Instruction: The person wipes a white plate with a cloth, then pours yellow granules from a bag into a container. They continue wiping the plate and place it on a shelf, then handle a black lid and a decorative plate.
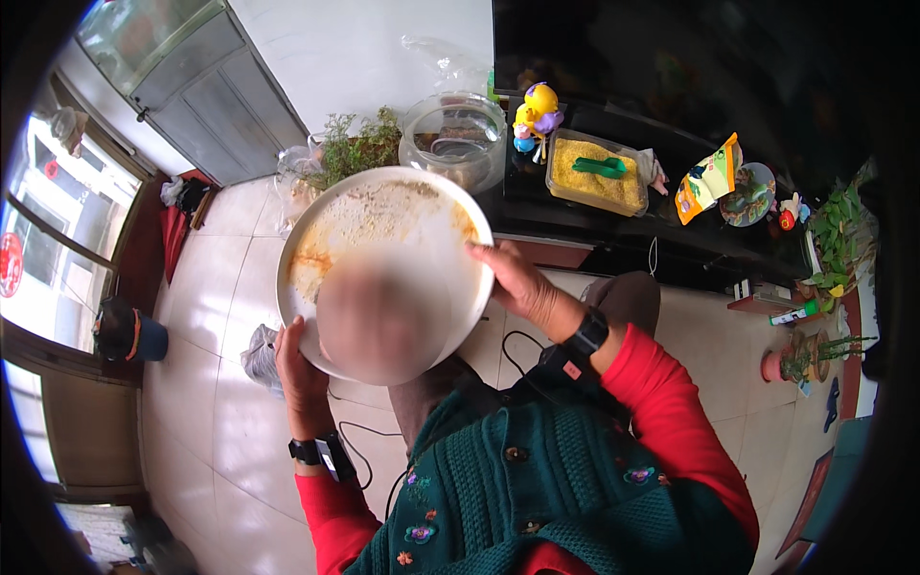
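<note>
A large round white tray (402, 215) with a raised rim is held up in front of my chest, tilted. Orange-brown stains and whitish crumbs cling to its inner face; a blurred patch hides the lower middle. My left hand (300, 370) grips the rim at the lower left, thumb upward. On the opposite side, my right hand (519, 282) pinches the rim with its thumb over the edge. Beyond the tray, on a black glossy cabinet (532, 219), a clear plastic box (598, 172) contains yellow grains and a green scoop (602, 167).
A round glass fish bowl (454, 136) and a leafy green plant (359, 144) stand behind the tray. Farther right are an orange-and-green packet (708, 180) and a patterned plate (749, 195). A grey plastic bag (264, 357) lies on the tiled floor, where black cables (366, 431) also run.
</note>
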The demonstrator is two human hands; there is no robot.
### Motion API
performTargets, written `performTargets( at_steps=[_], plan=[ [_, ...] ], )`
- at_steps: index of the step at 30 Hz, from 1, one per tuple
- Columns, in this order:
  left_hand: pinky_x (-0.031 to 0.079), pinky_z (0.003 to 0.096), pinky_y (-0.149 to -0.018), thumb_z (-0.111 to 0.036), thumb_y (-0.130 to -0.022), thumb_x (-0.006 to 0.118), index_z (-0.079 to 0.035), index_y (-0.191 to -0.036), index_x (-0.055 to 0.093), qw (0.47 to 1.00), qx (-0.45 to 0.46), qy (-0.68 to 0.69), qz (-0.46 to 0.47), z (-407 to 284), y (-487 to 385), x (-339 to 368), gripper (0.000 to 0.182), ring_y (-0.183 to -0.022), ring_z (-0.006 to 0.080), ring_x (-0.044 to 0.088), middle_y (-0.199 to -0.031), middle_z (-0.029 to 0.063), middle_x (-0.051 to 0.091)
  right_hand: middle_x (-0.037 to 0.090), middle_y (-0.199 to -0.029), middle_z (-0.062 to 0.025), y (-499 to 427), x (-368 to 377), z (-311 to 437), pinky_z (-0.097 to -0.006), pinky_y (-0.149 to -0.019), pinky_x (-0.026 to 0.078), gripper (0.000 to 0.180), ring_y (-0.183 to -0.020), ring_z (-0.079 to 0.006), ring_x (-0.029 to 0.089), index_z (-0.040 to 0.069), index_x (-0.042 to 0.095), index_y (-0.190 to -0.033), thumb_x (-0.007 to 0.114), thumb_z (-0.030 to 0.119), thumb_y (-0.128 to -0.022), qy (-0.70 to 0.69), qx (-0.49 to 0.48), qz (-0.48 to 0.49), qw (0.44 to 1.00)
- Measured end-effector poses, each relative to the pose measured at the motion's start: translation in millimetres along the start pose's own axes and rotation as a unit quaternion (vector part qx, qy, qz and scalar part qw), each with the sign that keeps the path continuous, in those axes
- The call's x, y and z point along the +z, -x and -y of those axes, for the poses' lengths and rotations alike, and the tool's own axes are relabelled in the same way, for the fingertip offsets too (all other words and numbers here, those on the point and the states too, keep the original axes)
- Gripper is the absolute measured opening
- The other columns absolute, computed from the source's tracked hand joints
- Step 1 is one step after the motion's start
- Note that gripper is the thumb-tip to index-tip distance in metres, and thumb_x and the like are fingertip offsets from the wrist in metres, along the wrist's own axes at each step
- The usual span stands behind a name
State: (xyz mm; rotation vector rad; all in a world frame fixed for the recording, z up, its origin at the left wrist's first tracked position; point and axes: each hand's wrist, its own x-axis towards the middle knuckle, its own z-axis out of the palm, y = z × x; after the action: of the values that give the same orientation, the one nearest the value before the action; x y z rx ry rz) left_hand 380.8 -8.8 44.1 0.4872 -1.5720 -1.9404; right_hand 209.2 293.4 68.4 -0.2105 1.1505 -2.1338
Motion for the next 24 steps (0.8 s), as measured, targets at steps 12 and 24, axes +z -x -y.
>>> performTargets(
  at_steps=[12,24],
  plan=[
    [0.035,0.0402,-0.111,-0.055,-0.098,0.045,-0.007,-0.151,0.027,0.942,-0.097,0.292,0.136,-18.4,21.1,77.6,0.074,-0.131,0.0241,0.044,-0.148,0.0101,0.041,0.066,-0.112,-0.0131,-5.6,17.3,22.4,-0.0328,-0.087,0.052,0.043,-0.099,-0.0195,0.065,-0.006,0.055,-0.124,0.059,0.024,-0.093,-0.012,-0.111,-0.030,0.993],
    [0.052,0.0414,-0.092,-0.019,-0.094,0.059,-0.010,-0.146,0.035,0.943,-0.073,0.247,0.211,-28.8,35.6,132.6,0.058,-0.124,0.0232,0.053,-0.142,0.0076,0.047,0.067,-0.108,-0.0097,-11.3,13.2,23.6,-0.0335,-0.081,0.055,0.041,-0.096,-0.0203,0.067,-0.004,0.055,-0.124,0.059,0.023,-0.093,0.166,-0.255,0.011,0.952]
  ],
)
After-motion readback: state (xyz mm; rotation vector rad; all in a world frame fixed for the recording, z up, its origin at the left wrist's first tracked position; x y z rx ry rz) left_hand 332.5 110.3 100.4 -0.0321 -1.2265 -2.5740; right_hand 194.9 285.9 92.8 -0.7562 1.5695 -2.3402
